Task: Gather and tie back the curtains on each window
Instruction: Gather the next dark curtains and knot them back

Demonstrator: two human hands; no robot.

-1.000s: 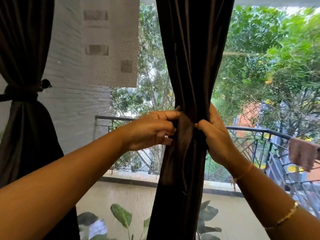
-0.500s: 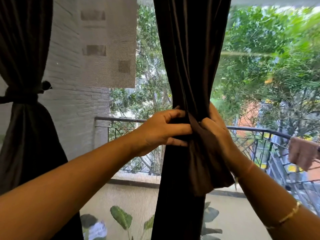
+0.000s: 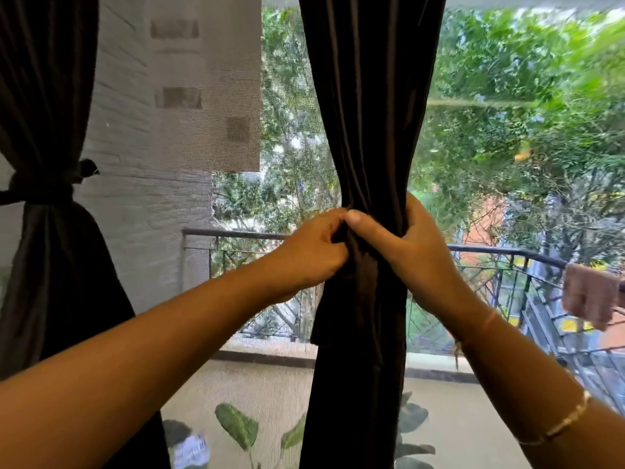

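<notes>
**Q:** What have you got on the head cam right now? Where's the curtain?

**A:** Watching the feed from my desk here. The dark brown fabric curtain (image 3: 365,113) hangs dead centre, close in front of the window, and it's bunched into a narrow column at about railing height. Both hands are on that pinch point. The left hand (image 3: 311,255) comes in from the left with its fingers curled tight into the folds. The right hand (image 3: 406,252) is wrapped round the bunch from the right, thumb laid across the front and touching the left hand. A loose flap of the same fabric hangs just below them. I can't tell if it's a tie strip or just curtain.

**Q:** And the room around it?

**A:** On the far left, a second dark curtain (image 3: 44,265) is cinched with a dark band (image 3: 37,192). There's a fine mesh screen (image 3: 287,164) across the opening, and through it a white brick wall (image 3: 128,231) on the left. A dark metal balcony railing (image 3: 236,235) runs across, with a brownish cloth (image 3: 590,299) draped over it at the right. Green trees (image 3: 507,96) are beyond that. Lower down there's the beige balcony floor (image 3: 270,384) and some big green leaves (image 3: 236,424). There's a thin gold bracelet (image 3: 558,424) on the right forearm.
</notes>
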